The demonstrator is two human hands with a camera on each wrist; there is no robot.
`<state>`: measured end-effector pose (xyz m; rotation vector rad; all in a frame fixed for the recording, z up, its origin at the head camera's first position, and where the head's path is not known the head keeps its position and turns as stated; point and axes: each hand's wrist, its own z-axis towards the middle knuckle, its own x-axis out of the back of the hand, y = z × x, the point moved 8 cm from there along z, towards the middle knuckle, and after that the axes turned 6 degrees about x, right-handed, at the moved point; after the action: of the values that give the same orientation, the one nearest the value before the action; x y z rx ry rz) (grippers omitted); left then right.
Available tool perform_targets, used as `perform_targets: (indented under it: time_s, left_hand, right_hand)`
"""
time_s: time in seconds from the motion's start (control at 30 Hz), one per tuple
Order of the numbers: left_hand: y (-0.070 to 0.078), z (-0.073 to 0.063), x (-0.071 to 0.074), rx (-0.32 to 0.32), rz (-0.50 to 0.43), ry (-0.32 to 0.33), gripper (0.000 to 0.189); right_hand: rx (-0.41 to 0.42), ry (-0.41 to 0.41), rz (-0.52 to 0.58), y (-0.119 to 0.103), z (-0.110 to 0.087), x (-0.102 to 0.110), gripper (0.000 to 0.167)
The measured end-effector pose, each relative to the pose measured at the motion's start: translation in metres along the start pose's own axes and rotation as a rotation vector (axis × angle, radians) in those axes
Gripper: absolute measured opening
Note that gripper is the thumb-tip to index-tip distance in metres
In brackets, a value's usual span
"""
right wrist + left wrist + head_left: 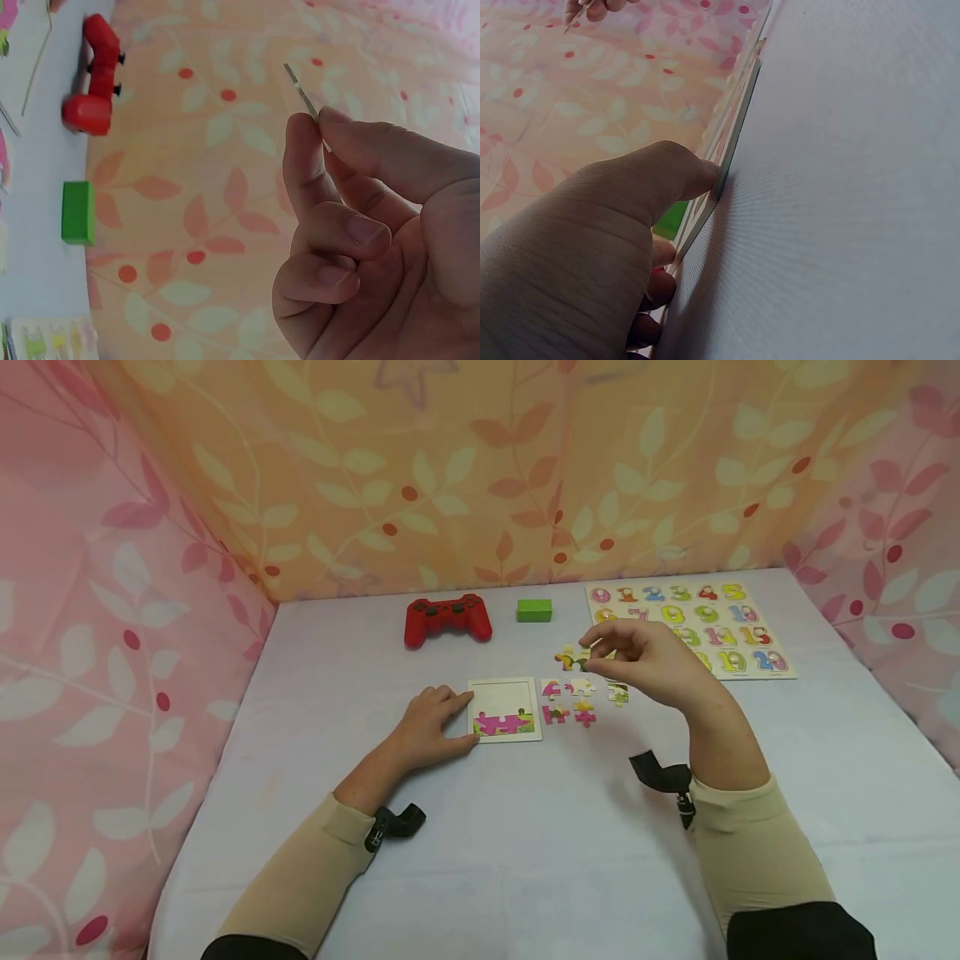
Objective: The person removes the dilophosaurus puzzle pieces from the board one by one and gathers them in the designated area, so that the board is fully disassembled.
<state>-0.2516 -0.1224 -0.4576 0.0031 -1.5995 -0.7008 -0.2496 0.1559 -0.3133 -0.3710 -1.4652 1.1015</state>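
Observation:
A small square puzzle tray (504, 683) lies flat on the table, with joined pink and green pieces (504, 722) along its near side. My left hand (429, 728) holds the tray at its left side, thumb at the near corner and index finger farther up the edge. In the left wrist view the thumb (682, 174) presses on the tray's rim. Raised above the table, my right hand (645, 658) pinches a thin puzzle piece (302, 91) between thumb and index finger; the right wrist view shows it nearly edge-on. Several loose puzzle pieces (585, 713) lie right of the tray.
Behind the tray are a red game controller (447, 620) and a green block (534, 611). A number board (776, 670) lies at the back right, partly hidden by my right hand. Patterned cloth (450, 485) hangs behind and at both sides of the white table.

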Motion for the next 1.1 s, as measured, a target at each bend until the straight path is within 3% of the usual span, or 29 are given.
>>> perform_targets:
  time_s: [0.23, 0.57, 0.87, 1.1]
  left_hand:
    - [0.000, 0.000, -0.001, -0.004, -0.012, -0.005, 0.077]
    - [-0.001, -0.001, 0.001, -0.009, -0.017, 0.012, 0.077]
    - [-0.002, 0.000, -0.001, -0.002, -0.015, 0.006, 0.076]
    - [-0.002, 0.000, 0.000, 0.009, -0.012, 0.008, 0.077]
  right_hand:
    - [-0.048, 0.028, 0.048, 0.018, -0.017, 0.024, 0.030]
    - [-0.248, -0.071, 0.025, 0.078, -0.025, 0.041, 0.034]
    - [-0.350, -0.192, 0.073, 0.118, -0.031, 0.030, 0.039]
    - [-0.389, -0.328, -0.015, 0.133, -0.027, 0.007, 0.035]
